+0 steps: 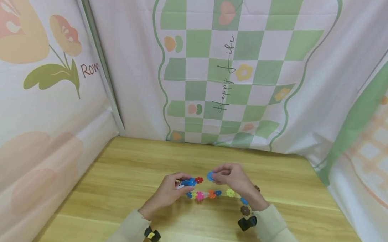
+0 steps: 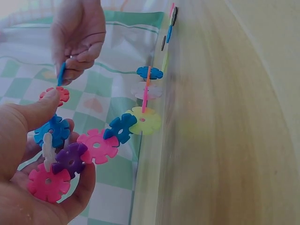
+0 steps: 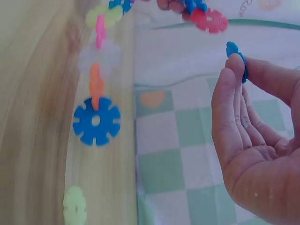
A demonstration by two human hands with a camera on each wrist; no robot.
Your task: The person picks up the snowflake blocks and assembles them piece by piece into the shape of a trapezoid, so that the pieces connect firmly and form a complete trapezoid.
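My left hand [image 1: 169, 189] holds one end of a chain of interlocking flower-shaped plastic discs. In the left wrist view, its thumb lies at a red disc [image 2: 63, 95], with blue, white, purple [image 2: 70, 160] and pink [image 2: 49, 183] discs gathered over the palm and fingers. Between thumb and fingertips, my right hand [image 1: 233, 177] pinches a blue disc [image 3: 243, 68], seen edge-on from the right wrist. A gap separates it from the red disc [image 3: 211, 21] in that view. Nearer me, the chain runs rightward through pink [image 1: 199, 196] and orange [image 1: 212, 194] discs.
Past a yellow-green disc [image 1: 230, 192], more blue and brown discs [image 1: 245, 210] curve beside and behind the right forearm. The wooden table [image 1: 131, 161] meets a printed cloth wall [image 1: 195, 92] at the back, with cloth on both sides as well.
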